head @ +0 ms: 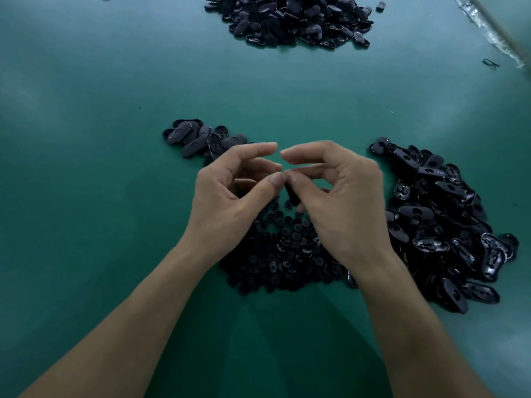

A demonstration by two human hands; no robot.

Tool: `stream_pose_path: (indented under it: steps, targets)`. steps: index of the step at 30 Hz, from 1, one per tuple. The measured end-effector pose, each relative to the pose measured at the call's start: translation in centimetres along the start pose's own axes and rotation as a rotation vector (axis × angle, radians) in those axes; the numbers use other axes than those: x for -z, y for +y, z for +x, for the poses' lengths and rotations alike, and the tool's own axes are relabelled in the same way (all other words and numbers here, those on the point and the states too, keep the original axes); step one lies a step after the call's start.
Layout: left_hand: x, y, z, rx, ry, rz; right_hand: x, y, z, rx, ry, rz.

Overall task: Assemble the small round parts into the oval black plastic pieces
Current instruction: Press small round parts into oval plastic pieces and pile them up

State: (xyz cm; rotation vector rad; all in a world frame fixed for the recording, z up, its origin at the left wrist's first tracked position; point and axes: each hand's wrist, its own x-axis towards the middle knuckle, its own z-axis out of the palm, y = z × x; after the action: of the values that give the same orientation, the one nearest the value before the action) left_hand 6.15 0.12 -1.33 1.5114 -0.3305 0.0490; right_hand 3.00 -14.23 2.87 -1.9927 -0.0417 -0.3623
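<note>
My left hand (230,193) and my right hand (342,196) meet above the middle of the green table. Between their thumbs and fingers they pinch one oval black piece (291,193), mostly hidden by the fingers. Whether a small round part sits in it I cannot tell. Under my hands lies a heap of small round black parts (287,254). A big pile of oval black pieces (439,225) lies to the right. A smaller group of oval pieces (201,139) lies behind my left hand.
A large heap of oval black pieces (296,21) sits at the far edge of the green table (86,168). A pale strip (494,33) runs along the top right corner, with a small dark scrap (490,63) beside it.
</note>
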Motion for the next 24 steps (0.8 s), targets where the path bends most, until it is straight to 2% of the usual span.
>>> stream_pose_path:
  steps: [5, 11, 15, 20, 24]
  targets:
    - [-0.2, 0.0, -0.2, -0.006, -0.077, 0.027, 0.2, -0.2, -0.1, -0.085, 0.083, 0.146]
    - [-0.3, -0.2, -0.1, -0.067, -0.086, 0.086, 0.4, 0.4, -0.1, -0.173, 0.086, 0.167]
    - [0.0, -0.4, 0.1, -0.058, -0.032, 0.092, 0.2, 0.4, 0.0, -0.162, 0.016, 0.203]
    - [0.5, -0.8, 0.5, 0.019, 0.143, -0.044, 0.3, 1.0, 0.1, -0.212, -0.150, 0.113]
    - [0.5, -0.8, 0.5, 0.028, 0.135, -0.060, 0.3, 1.1, 0.2, -0.192, -0.117, 0.111]
